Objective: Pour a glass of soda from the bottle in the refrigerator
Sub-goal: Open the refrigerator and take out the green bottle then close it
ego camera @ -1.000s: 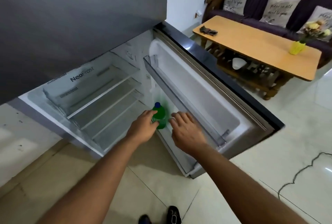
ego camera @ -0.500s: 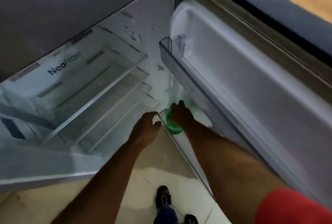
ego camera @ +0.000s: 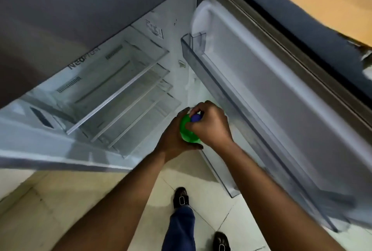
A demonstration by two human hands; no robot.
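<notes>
Fingers (ego camera: 196,111) of the right hand (ego camera: 211,125) pinched the blue cap (ego camera: 196,118) of the green soda bottle (ego camera: 188,133), while the left hand (ego camera: 173,138) wrapped its body from nine o'clock. Half a second before, the bottle sat low in the door shelf (ego camera: 231,188) with only the right hand on it; now it hung clear at the open refrigerator's (ego camera: 112,90) five o'clock, so retrieval seemed done. No glass was visible.

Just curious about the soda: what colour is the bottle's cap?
Blue, on a green bottle; the cap shows between the right hand's fingers in the head view.
</notes>
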